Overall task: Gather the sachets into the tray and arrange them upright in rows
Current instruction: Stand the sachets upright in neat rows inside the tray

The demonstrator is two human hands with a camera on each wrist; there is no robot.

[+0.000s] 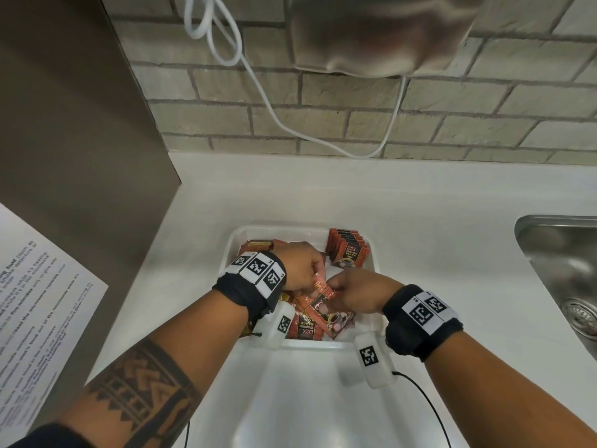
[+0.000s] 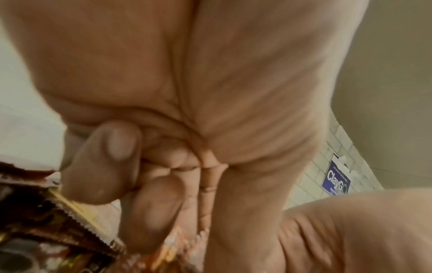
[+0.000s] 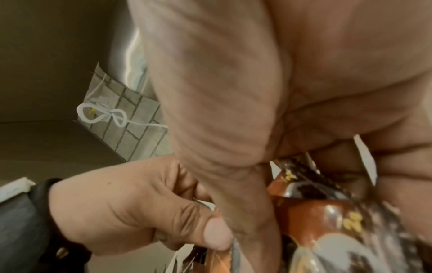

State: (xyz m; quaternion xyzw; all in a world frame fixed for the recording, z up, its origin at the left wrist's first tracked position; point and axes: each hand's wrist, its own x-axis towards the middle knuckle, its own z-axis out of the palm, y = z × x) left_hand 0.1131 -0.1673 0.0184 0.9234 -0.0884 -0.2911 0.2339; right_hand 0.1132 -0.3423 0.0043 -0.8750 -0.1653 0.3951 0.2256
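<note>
We work over a shallow white plastic tray [image 1: 371, 253] that sits on the white countertop [image 1: 420, 205] against the pale brick wall [image 1: 452, 124]. Our left hand [image 1: 302, 265] and our right hand [image 1: 358, 294] meet above the middle of the tray, both with fingers curled down into a loose heap of red-orange and dark brown foil coffee sachets [image 1: 310, 328] that lie flat and crosswise in the near half. From the right wrist we see our left thumb [image 3: 216, 234] pressed onto the edge of a sachet, and our right hand's fingers [image 3: 402, 184] folded round several glossy packets, so both hands are closed on sachets from the heap; how many each holds we cannot tell. In the far right corner of the tray a row of the same sachets [image 1: 349, 250] stands upright, packed face to face. A steel sink [image 1: 555, 253] lies to our right, a printed paper sheet [image 1: 42, 302] to our left, and a white cable [image 1: 258, 76] hangs on the wall.
</note>
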